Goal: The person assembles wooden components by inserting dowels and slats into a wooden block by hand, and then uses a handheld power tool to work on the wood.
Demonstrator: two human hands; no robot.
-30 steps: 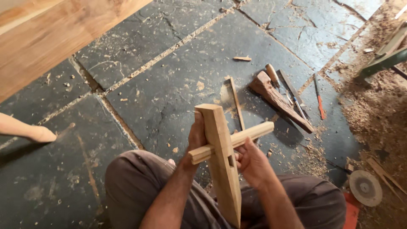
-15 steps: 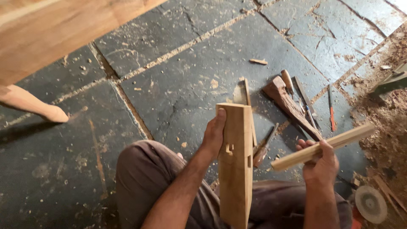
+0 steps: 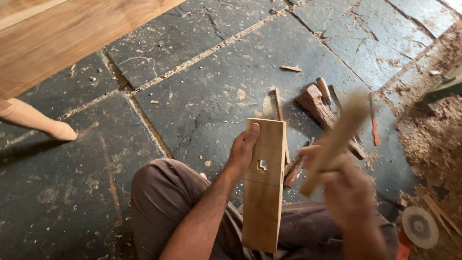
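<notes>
**Mortised board and stick, both in hand**

Flat wooden board (image 3: 263, 185) with small cut-out, upright over lap. Left hand (image 3: 243, 150) fingers wrapped on its left edge. Right hand (image 3: 347, 185), blurred, closed around wooden stick (image 3: 337, 139). Hand tools (image 3: 320, 108) on slate floor (image 3: 192, 86) beyond.

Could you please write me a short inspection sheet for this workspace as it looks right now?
Surface: dark stone floor, strewn with chips and sawdust.
Job's things: flat wooden board with a small square hole, held upright; thinner wooden stick, motion-blurred.
Clutter: wooden mallet and hand tools on the floor behind the board; round disc at lower right; sawdust heap at right.
Grippers: left hand grips the board's left edge, fingers over its top; right hand closed round the stick.
Cables: nothing seen.
Surroundings: wooden panel at upper left, a turned wooden leg under it.
</notes>
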